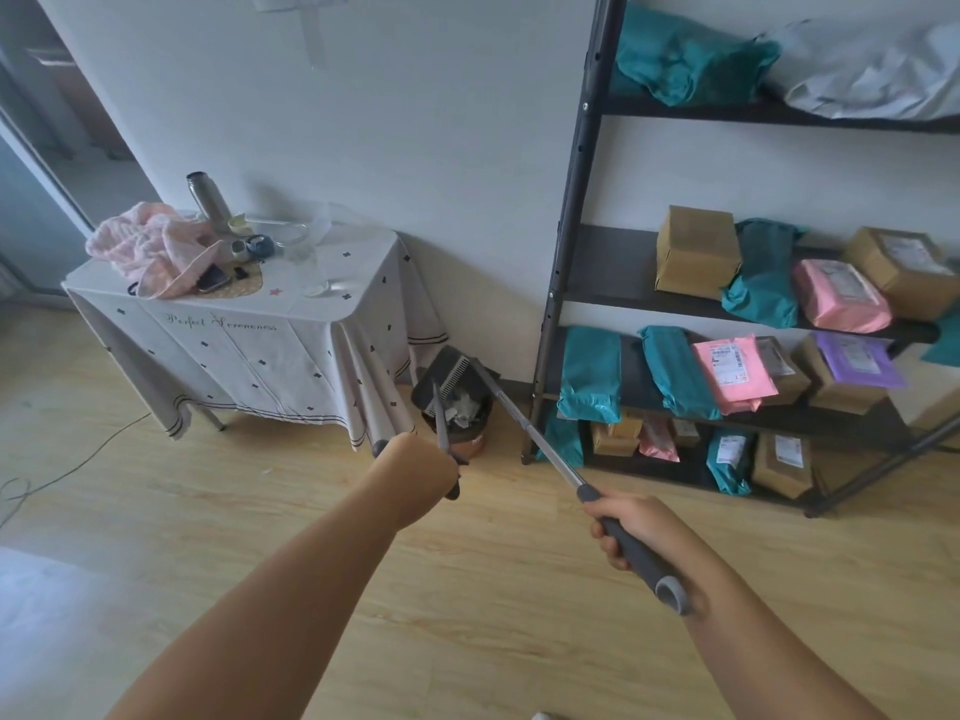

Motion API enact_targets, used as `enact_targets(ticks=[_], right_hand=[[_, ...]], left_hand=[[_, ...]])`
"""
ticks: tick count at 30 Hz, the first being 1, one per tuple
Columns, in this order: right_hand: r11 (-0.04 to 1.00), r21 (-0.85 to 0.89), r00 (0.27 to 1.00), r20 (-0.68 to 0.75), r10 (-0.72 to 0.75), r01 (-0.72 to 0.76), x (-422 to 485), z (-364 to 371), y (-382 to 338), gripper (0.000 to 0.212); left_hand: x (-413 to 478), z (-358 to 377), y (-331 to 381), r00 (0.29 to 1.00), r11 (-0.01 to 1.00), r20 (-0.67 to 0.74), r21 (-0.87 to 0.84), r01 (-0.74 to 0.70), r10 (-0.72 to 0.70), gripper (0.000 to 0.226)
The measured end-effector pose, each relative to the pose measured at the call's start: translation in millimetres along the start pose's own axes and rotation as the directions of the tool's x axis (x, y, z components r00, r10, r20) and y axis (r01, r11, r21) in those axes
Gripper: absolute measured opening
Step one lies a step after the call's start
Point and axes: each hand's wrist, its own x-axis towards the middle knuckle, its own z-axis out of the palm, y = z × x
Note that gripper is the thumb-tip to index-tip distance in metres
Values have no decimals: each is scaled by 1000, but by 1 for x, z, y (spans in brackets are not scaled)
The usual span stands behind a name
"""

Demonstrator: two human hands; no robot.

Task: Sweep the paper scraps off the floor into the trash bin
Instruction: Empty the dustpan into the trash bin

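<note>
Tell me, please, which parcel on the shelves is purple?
The purple parcel lies on a brown box, second shelf from the bottom; the other bags are teal, pink or white.

Floor [467,589]: pale wood planks, smooth, soft sheen. Crumpled white paper scraps [462,407] in the trash bin [478,441], dark matt plastic dustpan [447,368] over it. Nearer than the bin, the pole [540,439] is shiny bare metal with a matt grey grip; the thin handle [441,423] looks like matt grey plastic. Left of the bin, the counter has a creased white tablecloth [249,356]. Right of it are a matt dark metal shelf frame [571,200], glossy teal plastic mailers [589,374] and brown cardboard boxes [696,252].
</note>
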Motion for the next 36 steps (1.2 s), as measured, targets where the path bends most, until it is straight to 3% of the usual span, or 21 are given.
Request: enact_targets(ticks=[3,6,10,14,20,28,36], right_hand=[[1000,12,1000,-21,15,-15,1,6,5,18],[999,17,998,-42,37,-37,2,11,10,19],[999,14,998,-40,53,-52,1,14,11,17],[998,-2,997,-50,63,-64,-2,12,12,17],[998,-27,998,-21,55,-56,-12,15,14,14],[999,-38,1000,13,-6,7,-18,25,5,15],[1000,-7,1000,-9,-4,4,-8,34,1,19]], left_hand=[[1,8,1,999,999,36,32,1,-2,47],[1,10,3,997,996,-10,56,-74,74,64],[-3,8,-3,998,995,36,80,-63,60,53],[-5,11,-20,987,943,-11,298,-148,159,56],[-18,-9,-47,982,910,-99,399,-108,160,34],[-24,-20,-55,980,915,-178,404,-8,87,37],[-12,-6,-47,967,934,-207,352,-65,146,33]])
